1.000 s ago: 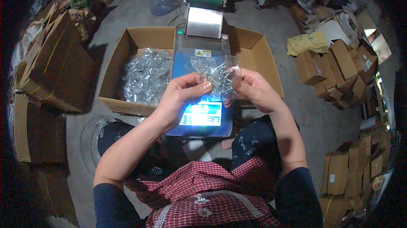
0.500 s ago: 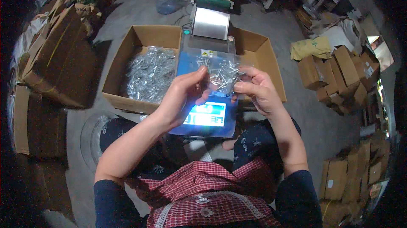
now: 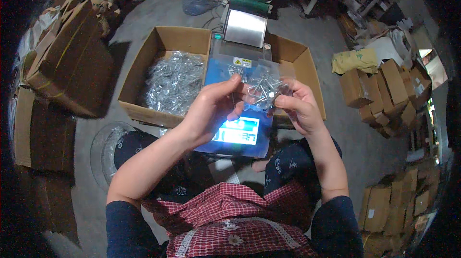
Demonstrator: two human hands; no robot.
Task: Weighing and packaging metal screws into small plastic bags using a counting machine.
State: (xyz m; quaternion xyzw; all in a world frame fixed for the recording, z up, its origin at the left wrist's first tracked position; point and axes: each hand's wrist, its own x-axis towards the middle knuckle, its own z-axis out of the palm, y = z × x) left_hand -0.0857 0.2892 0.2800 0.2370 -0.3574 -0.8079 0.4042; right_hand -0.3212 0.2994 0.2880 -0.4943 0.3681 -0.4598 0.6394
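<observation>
My right hand [image 3: 303, 107] pinches the edge of a clear plastic bag of screws [image 3: 262, 87], held up above the lit screen [image 3: 247, 131] of a blue and grey machine [image 3: 222, 49]. My left hand [image 3: 206, 102] is closed at the left, thumb up, with a small bunch of screws [image 3: 235, 70] showing past its thumb tip. That bunch seems to be in clear plastic too. Left of the machine, an open cardboard box [image 3: 185, 37] holds a heap of similar clear bags [image 3: 175, 83]. Part of the screen is hidden behind my left fingers.
Another open cardboard box [image 3: 297, 56] stands right of the machine, whose metal chute [image 3: 245, 27] rises at the back. A wire basket [image 3: 103, 155] sits by my left knee. Stacked cartons [image 3: 72, 61] line the left, with more cartons [image 3: 379, 85] at the right.
The bag in my right hand has turned, and its screws have shifted and spread inside. Both hands keep nearly the same place; the whole view has shifted slightly.
</observation>
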